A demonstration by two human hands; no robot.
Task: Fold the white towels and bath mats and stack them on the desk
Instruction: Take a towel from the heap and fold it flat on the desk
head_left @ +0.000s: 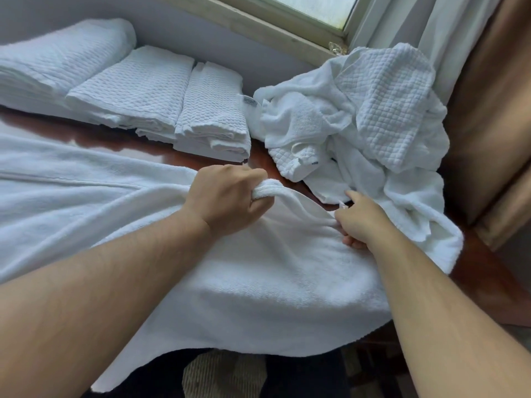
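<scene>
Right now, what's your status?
Left hand grips rolled edge of large white terry towel; right hand pinches it too. Crumpled white towel heap crowds the right.

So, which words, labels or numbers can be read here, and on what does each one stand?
None can be read with certainty.
White label beside the rightmost folded towel stack: printed text, too blurred to read.
Small tag on the unfolded towel pile: too small to read.

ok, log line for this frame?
phase: folding | left hand: grips large towel edge | right hand: pinches same towel | folded stacks: three, desk rear | unfolded pile: desk right
</scene>
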